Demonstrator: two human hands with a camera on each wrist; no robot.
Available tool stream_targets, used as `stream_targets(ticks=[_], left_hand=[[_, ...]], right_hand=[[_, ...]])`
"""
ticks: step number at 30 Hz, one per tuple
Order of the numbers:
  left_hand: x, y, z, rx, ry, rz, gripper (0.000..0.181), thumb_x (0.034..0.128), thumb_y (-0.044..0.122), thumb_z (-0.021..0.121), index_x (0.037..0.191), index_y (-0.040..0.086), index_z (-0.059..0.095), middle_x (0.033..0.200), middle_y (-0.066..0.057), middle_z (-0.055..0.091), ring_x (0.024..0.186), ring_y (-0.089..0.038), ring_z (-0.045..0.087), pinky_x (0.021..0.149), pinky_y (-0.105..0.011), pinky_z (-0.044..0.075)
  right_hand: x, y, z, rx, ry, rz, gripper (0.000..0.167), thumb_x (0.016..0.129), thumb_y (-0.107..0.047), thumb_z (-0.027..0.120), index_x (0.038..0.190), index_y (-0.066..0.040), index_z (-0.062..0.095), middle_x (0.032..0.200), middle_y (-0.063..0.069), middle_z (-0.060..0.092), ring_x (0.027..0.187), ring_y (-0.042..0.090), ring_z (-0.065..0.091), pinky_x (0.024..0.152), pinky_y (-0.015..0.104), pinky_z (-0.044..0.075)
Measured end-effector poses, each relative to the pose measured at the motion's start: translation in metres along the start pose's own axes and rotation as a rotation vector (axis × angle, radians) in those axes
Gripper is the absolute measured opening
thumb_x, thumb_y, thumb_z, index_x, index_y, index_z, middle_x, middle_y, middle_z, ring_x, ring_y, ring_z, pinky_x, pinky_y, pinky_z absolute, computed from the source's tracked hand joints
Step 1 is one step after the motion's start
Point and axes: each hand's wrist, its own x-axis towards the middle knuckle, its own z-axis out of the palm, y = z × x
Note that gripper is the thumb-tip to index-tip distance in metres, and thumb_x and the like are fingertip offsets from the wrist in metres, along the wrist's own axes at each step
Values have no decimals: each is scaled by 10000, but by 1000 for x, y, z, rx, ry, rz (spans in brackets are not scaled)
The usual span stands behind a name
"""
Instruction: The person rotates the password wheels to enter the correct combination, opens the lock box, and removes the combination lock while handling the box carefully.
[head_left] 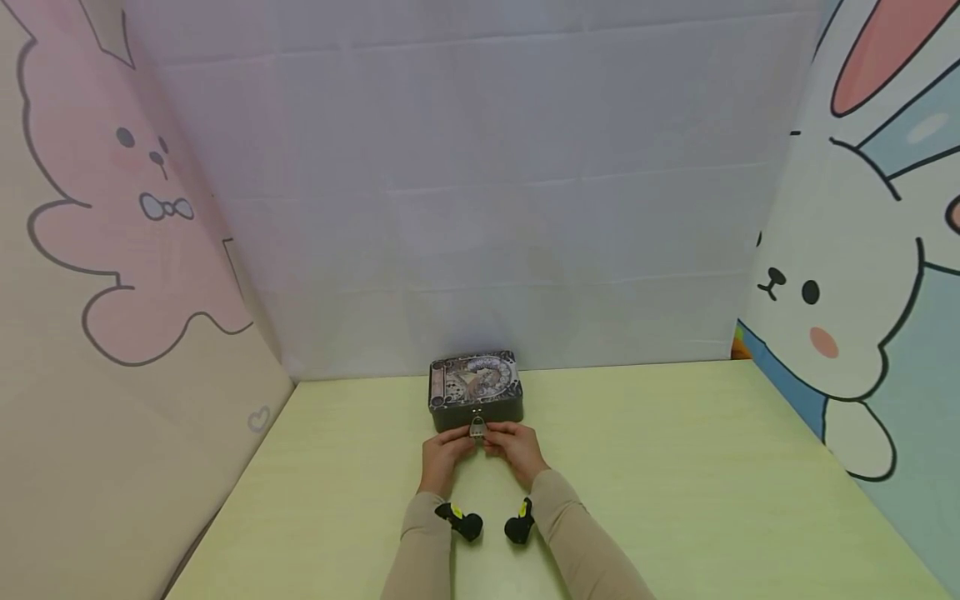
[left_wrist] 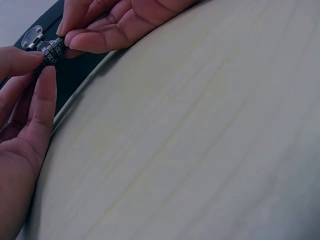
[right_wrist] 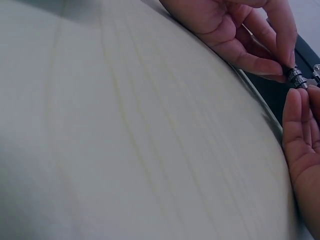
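Note:
A small combination padlock (head_left: 477, 427) with number dials hangs at the front clasp of a dark tin box (head_left: 480, 414) with an ornate printed lid. My left hand (head_left: 447, 457) pinches one side of the padlock between thumb and finger. From the opposite side, my right hand (head_left: 517, 448) pinches it too. Close up in the left wrist view, the dial rings (left_wrist: 51, 50) show between both sets of fingertips, beside a shiny metal clasp (left_wrist: 32, 36). In the right wrist view the padlock (right_wrist: 296, 77) is partly covered by fingers. The lid is down.
The box stands at the back of a pale yellow-green table (head_left: 675, 467), close to a white cloth backdrop (head_left: 480, 208). Side panels with cartoon rabbits flank the table. Black wrist cameras (head_left: 469, 526) sit on both sleeved forearms.

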Motion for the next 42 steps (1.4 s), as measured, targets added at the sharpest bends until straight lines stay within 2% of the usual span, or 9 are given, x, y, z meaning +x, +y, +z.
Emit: stream_targets(ticks=[7,14,22,25,29,36,42], left_hand=[[-2,2,0,-1,-4,2,330,806,-37,741,1115,-143,688,994,-189,720,736,-121,677,691,-233,574],[1,1,-1,-11,-7,-37,328,802,-44,755,1113,-132,695,986,-163,725,733,-86,658,682,-206,554],[-12,22,1,14,-31,-7,322,820,-60,722,1112,-184,663,976,-207,717,721,-107,649,692,-250,564],[-8,15,1,8,-15,6,307,815,-45,735,1091,-169,682,948,-159,725,696,-103,638,657,-227,552],[1,2,1,-16,13,-6,298,806,-46,742,1077,-158,693,935,-122,726,662,-109,633,618,-208,546],[2,2,2,-42,25,-19,280,805,-71,722,1061,-178,684,900,-130,718,632,-123,641,598,-217,556],[2,1,0,-70,-7,-16,288,844,-78,671,1107,-195,654,915,-140,719,665,-125,656,621,-233,567]], right_hand=[[0,1,0,2,-3,-5,331,938,46,632,1220,207,571,909,62,683,707,90,664,690,240,583],[2,5,-2,28,-11,-9,301,935,93,592,1198,235,554,884,67,671,696,101,666,688,239,583],[3,4,-1,44,2,1,297,931,97,597,1197,227,564,866,47,667,689,101,663,682,234,582],[4,4,-1,37,3,-1,302,934,91,597,1203,226,563,870,51,666,695,105,665,686,240,584],[4,5,0,31,5,-1,303,934,83,604,1203,218,569,872,55,669,702,111,671,690,247,587],[4,5,-1,24,7,-5,296,929,78,614,1191,213,582,858,46,674,702,114,674,685,242,584],[5,6,-1,28,11,-1,297,923,84,619,1186,216,582,860,52,671,695,110,668,682,238,582]])
